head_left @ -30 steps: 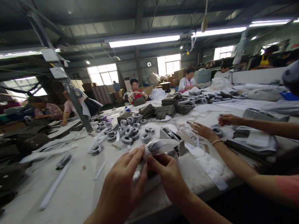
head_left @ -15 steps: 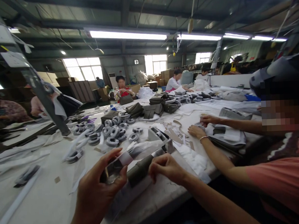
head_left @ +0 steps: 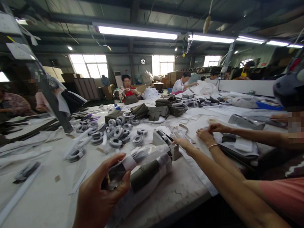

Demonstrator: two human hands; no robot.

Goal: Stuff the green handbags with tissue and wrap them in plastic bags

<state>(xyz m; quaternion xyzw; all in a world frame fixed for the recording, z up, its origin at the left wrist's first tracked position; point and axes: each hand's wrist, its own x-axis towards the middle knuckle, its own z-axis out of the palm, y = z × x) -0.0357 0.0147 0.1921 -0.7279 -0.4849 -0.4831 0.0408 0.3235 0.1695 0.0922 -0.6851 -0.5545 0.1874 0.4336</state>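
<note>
My left hand (head_left: 102, 190) is closed around a dark strap bundle (head_left: 118, 172) with a white paper band around it. Clear plastic film (head_left: 152, 152) trails from the bundle over an olive-green bag (head_left: 146, 176), which lies on the table partly wrapped in white paper. Beyond the bag's far end, my right hand (head_left: 185, 145) reaches forward with fingers stretched out and nothing visible in them. Its fingertips are beside a grey open-topped piece (head_left: 160, 138) with dark contents and near cardboard scraps (head_left: 184, 132); whether they touch is unclear.
Coiled grey straps (head_left: 116, 132) lie heaped left of centre, with olive bags (head_left: 158, 112) behind. A co-worker's hands (head_left: 205, 136) work over another bag (head_left: 237, 145) at right. A metal post (head_left: 58, 111) rises at left. The table edge (head_left: 181, 210) runs close in front.
My right hand has moved forward and right, from over the wrapped bag to beside the grey piece and scraps. My left hand keeps its hold on the strap bundle. The view has shifted slightly.
</note>
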